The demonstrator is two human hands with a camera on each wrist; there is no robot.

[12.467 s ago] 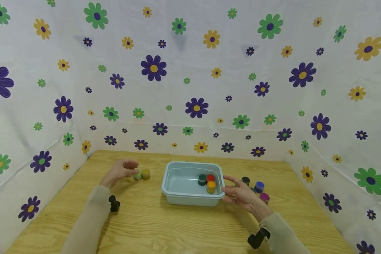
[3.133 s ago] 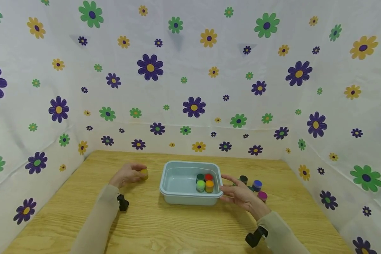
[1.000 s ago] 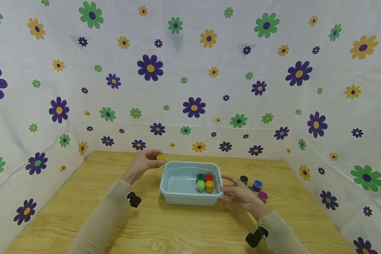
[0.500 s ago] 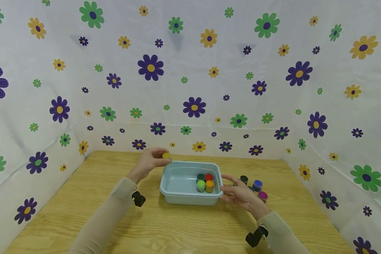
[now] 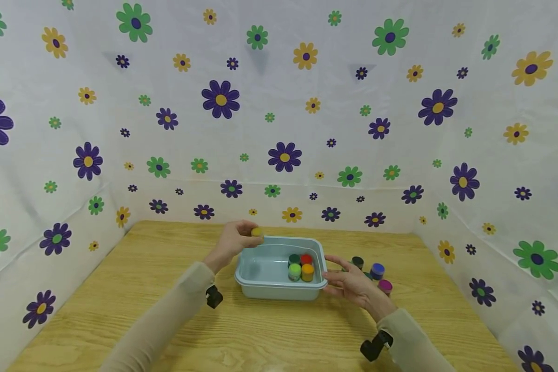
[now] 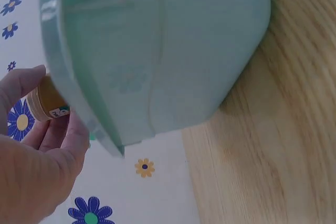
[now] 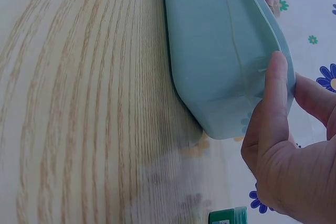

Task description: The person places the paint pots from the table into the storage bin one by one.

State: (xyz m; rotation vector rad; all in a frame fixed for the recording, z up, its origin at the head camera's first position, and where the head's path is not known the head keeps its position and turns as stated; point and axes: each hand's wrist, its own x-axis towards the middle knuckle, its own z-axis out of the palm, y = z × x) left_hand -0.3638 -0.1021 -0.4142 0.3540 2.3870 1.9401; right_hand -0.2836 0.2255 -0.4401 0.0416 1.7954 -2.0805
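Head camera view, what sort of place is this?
Probably a makeshift tabletop booth, perhaps for recording hand work: there's a wood-grain table, flower-printed white sheeting behind it and to both sides, and a black wrist-worn device.

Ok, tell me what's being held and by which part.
A yellow jar, pinched by its sides in the left hand. The right hand only touches the tub, at the rim of its right end.
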